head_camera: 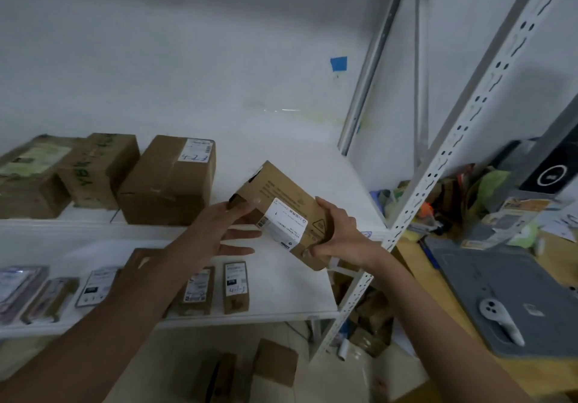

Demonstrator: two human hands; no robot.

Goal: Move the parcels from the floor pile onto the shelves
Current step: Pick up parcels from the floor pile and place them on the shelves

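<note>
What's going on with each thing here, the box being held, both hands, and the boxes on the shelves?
held parcel: in the air, tilted, label up.
right hand: gripping the parcel's near end.
left hand: open, fingers touching the parcel's side.
three boxes: resting on the upper shelf.
small parcels: lined up on the lower shelf.

Three boxes (103, 174) at upper shelf (300, 158) left; small parcels (200, 290) on lower shelf (291, 287) beneath.

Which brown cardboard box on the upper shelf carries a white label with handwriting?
The rightmost large brown cardboard box, nearest the held parcel; the other two boxes show no such label.
</note>
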